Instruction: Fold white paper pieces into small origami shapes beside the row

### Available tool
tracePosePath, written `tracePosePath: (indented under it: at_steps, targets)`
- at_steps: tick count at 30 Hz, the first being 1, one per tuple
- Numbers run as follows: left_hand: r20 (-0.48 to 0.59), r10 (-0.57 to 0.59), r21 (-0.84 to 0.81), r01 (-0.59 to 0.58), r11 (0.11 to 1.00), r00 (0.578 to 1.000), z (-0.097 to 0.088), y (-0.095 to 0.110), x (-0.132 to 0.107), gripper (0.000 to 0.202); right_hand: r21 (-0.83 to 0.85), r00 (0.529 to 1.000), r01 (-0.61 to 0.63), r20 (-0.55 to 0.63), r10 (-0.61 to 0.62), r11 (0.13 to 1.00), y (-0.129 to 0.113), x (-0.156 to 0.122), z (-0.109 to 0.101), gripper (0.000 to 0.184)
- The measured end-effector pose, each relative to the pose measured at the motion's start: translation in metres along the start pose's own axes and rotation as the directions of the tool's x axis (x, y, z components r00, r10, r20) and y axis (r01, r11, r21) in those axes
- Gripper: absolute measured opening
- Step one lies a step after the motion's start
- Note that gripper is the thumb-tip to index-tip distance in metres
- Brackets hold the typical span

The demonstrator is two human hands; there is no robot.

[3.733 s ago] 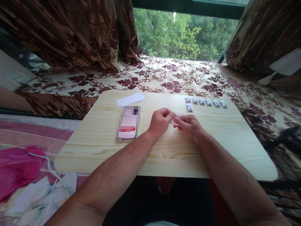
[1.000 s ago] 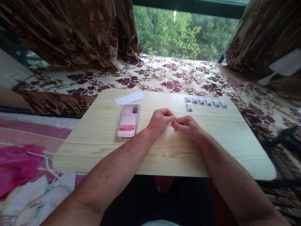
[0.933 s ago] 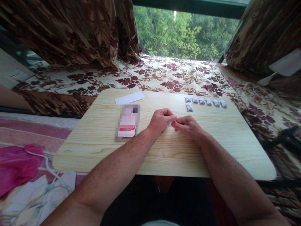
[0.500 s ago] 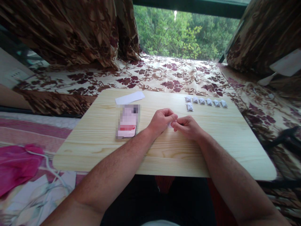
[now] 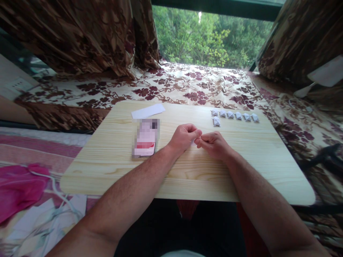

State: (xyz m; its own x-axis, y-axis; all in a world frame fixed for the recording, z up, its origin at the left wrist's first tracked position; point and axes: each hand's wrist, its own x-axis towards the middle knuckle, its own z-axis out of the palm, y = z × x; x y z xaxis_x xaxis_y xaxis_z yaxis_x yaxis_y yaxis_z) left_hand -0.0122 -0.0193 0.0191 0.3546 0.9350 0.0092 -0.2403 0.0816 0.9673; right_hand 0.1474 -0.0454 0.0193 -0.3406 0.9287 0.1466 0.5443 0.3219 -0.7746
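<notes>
My left hand (image 5: pixel 185 137) and my right hand (image 5: pixel 214 144) meet over the middle of the wooden table (image 5: pixel 193 178). Both are closed, with fingertips pinched together on a small piece of white paper (image 5: pixel 192 141). Only a sliver of the paper shows beneath the left fingers; its folds are hidden. Beyond my right hand stand several small folded white paper pieces (image 5: pixel 230 114) in a row, and a single folded piece (image 5: pixel 216 121) sits just in front of the row's left end.
Left of my hands lies a phone (image 5: pixel 147 137), partly blurred out. Flat white paper strips (image 5: pixel 148 111) rest behind it. A pink cloth (image 5: pixel 20 187), a white cable (image 5: pixel 55 182) and loose papers (image 5: pixel 34 217) are at the lower left. Floral fabric (image 5: pixel 193 85) covers the ledge behind the table.
Both hands stay in the same place, pinching the paper. Only a very slight shift of the fingers shows.
</notes>
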Motion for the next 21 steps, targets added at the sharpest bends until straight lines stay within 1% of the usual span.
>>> tracePosePath:
  at_steps: [4, 8, 11, 14, 16, 19, 21]
  targets:
    - [-0.03, -0.025, -0.042, 0.023, 0.999, 0.999, -0.001, -0.003, 0.001, 0.034, 0.026, 1.0, -0.028, -0.008, 0.029, 0.999, 0.001, 0.001, -0.001, 0.046]
    - [-0.024, -0.015, -0.032, 0.014, 0.999, 1.0, -0.001, -0.005, 0.002, 0.032, 0.064, 1.0, -0.025, -0.002, 0.025, 0.998, 0.001, 0.001, -0.001, 0.046]
    - [-0.029, -0.011, -0.055, 0.009, 0.998, 1.0, -0.001, -0.008, 0.004, 0.031, 0.116, 1.0, -0.028, 0.002, 0.028, 0.993, 0.001, 0.001, -0.001, 0.045]
    - [-0.073, -0.009, -0.077, 0.004, 0.997, 0.997, -0.004, -0.01, 0.007, 0.032, 0.177, 0.999, -0.025, 0.039, 0.018, 0.984, 0.003, 0.001, -0.002, 0.046]
    - [-0.098, -0.007, -0.082, -0.001, 0.997, 0.995, -0.005, -0.011, 0.008, 0.034, 0.178, 0.999, -0.032, 0.048, 0.024, 0.984, 0.003, 0.0, -0.002, 0.046]
    - [-0.106, 0.004, -0.085, -0.013, 0.996, 0.994, -0.006, -0.011, 0.009, 0.035, 0.171, 0.998, -0.051, 0.031, 0.046, 0.984, 0.003, 0.0, -0.004, 0.045]
    - [-0.094, 0.005, -0.088, -0.014, 0.996, 0.996, -0.006, -0.01, 0.009, 0.035, 0.202, 0.998, -0.062, -0.004, 0.064, 0.977, 0.003, 0.0, -0.005, 0.044]
